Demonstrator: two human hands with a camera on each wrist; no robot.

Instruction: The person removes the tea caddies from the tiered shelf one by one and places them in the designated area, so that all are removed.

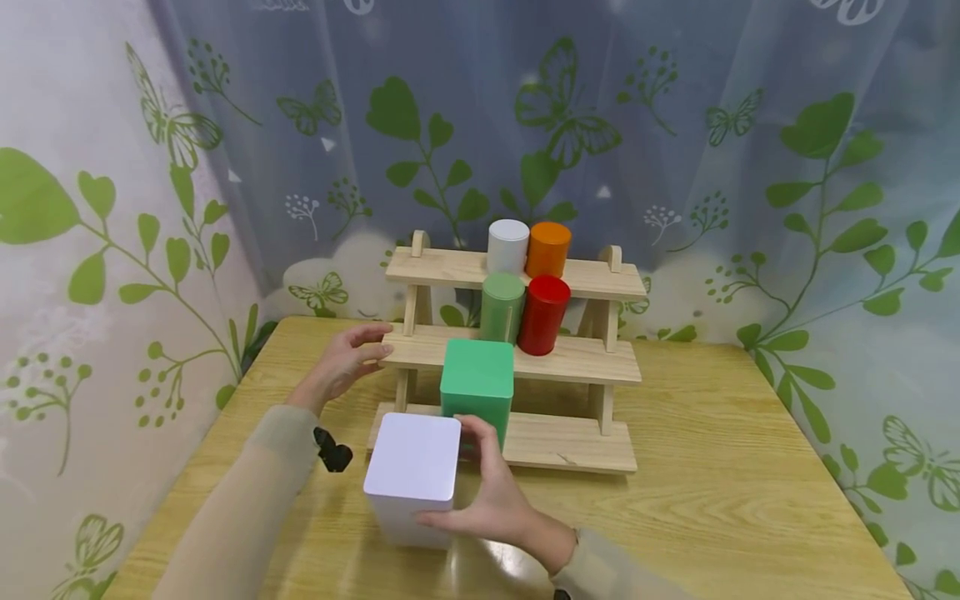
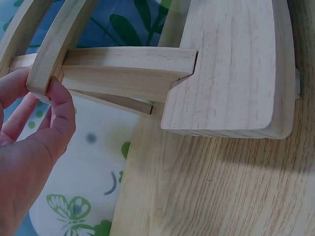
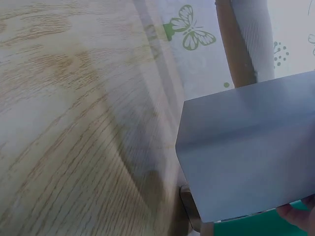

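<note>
My left hand [image 1: 341, 362] is at the left end of the middle tier of a three-tier wooden display stand [image 1: 585, 358]. In the left wrist view, its thumb and fingers [image 2: 61, 103] pinch the end of a board. My right hand [image 1: 498, 500] grips a white square canister [image 1: 414, 458] from its right side, in front of the bottom tier. Whether the canister's base touches the table cannot be told. Just behind it, a green square canister [image 1: 477, 371] stands on the bottom tier, its lower part partly hidden by my right hand and the white canister.
On the middle tier stand a light green round canister [image 1: 501, 310] and a red one [image 1: 544, 317]. White [image 1: 507, 246] and orange [image 1: 549, 250] round canisters share the top tier. Patterned curtains [image 1: 465, 108] hang behind the wooden table [image 1: 705, 467].
</note>
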